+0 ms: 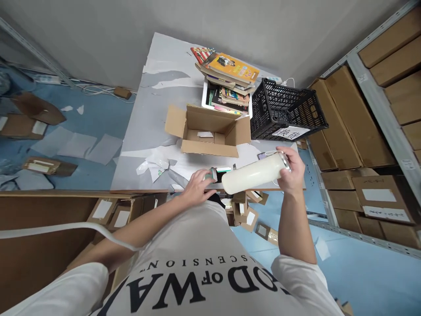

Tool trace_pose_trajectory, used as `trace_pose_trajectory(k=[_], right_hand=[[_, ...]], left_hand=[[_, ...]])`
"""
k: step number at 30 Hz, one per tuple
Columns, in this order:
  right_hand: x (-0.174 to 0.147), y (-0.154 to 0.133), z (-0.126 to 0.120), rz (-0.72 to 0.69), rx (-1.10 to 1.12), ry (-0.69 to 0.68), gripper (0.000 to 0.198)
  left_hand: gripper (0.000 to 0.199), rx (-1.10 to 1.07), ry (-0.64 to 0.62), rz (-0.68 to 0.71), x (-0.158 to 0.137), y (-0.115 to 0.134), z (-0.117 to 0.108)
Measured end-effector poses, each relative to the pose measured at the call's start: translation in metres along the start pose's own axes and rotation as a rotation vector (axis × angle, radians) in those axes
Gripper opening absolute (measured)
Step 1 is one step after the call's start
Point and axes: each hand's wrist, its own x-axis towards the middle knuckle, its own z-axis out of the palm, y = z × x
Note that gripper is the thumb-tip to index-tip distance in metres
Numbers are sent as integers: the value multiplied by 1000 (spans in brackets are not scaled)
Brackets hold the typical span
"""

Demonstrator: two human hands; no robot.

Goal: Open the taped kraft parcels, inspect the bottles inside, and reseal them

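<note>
My right hand (291,171) grips one end of a cream-white cylinder (253,174), a bottle-like thing with a shiny clear end, held sideways above the table's near edge. My left hand (197,186) rests on the near edge of the table (148,127), its fingers on a small dark and green object (212,175); I cannot tell what that object is. An open cardboard box (210,130) stands on the table just beyond both hands, with a slip of paper inside.
A stack of books (226,79) lies at the table's far end. A black plastic crate (286,109) stands to the right. Shelves with cardboard boxes (362,131) line the right side. Flattened boxes and paper sheets litter the blue floor (82,140) on the left.
</note>
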Motion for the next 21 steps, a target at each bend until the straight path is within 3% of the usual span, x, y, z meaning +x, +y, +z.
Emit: trace_pose_trajectory(k=[5,11,15,21], right_hand=[[-31,-18,2,-146,-216,-135,52],[-40,-14,25,-171,-207,-312,59],[-37,-2,39,-178,-176,-247,57],[-31,9,44,-161,-233,-182,53]], left_hand=[[50,269,-105,106,8,-9,18],[70,136,-83,74,28,-19,22],[68,-6,-76,32,35,-22,23],[46,9,-23,-34,32,-28,24]])
